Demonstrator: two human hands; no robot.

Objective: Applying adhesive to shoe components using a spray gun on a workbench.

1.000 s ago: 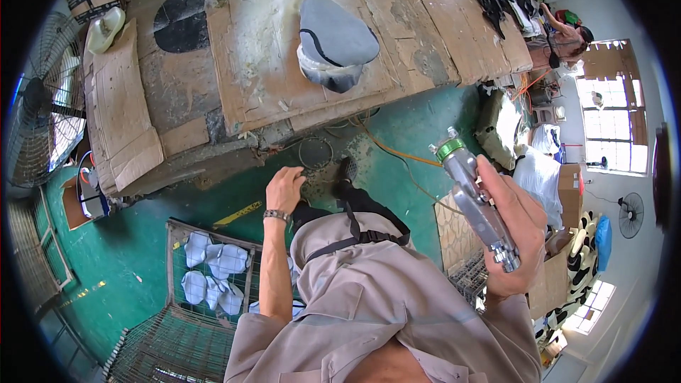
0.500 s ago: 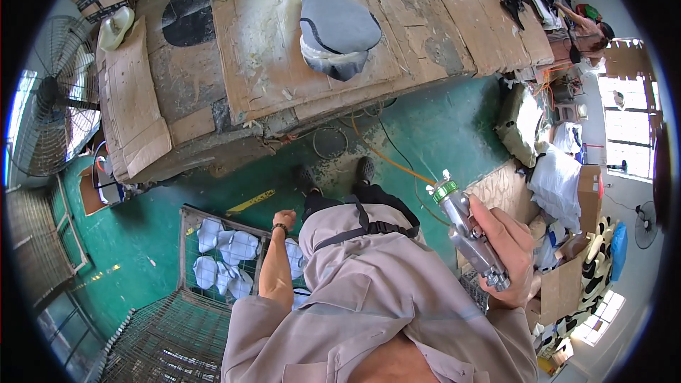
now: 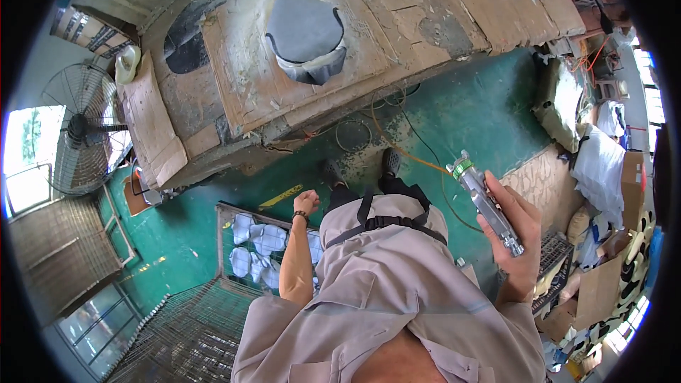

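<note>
My right hand (image 3: 516, 223) is wrapped round a silver metal spray gun (image 3: 486, 202) with a green ring near its nozzle end, held up at my right side. An orange hose (image 3: 408, 152) runs across the floor toward the gun; where it joins is hard to make out. My left hand (image 3: 306, 202) hangs at my left side, its fingers curled closed, with nothing visible in it. On the bench (image 3: 397, 35) ahead, out of reach of both hands, rests a rounded grey padded piece (image 3: 306, 27) with black edging, over a pale lower part.
A wire rack (image 3: 220, 241) holding several pale blue pieces (image 3: 266, 239) stands close by my left arm. At far left is a large fan (image 3: 78, 128). Hose loops lie on the green floor under the bench. White sacks (image 3: 603, 163) and cardboard (image 3: 599, 294) are at right.
My view has turned and shifted, so the bench and grey piece sit further left. The spray gun stays in my right hand, and my left hand remains curled at my side.
</note>
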